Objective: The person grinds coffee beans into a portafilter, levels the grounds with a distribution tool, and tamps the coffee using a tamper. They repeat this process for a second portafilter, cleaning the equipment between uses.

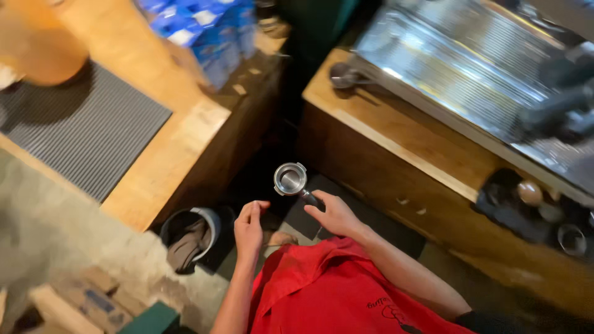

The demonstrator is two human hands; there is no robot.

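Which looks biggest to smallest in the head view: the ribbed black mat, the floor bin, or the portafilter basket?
1. Ribbed black mat
2. Floor bin, though it sits farther from the camera, so unsure
3. Portafilter basket, held in the right hand
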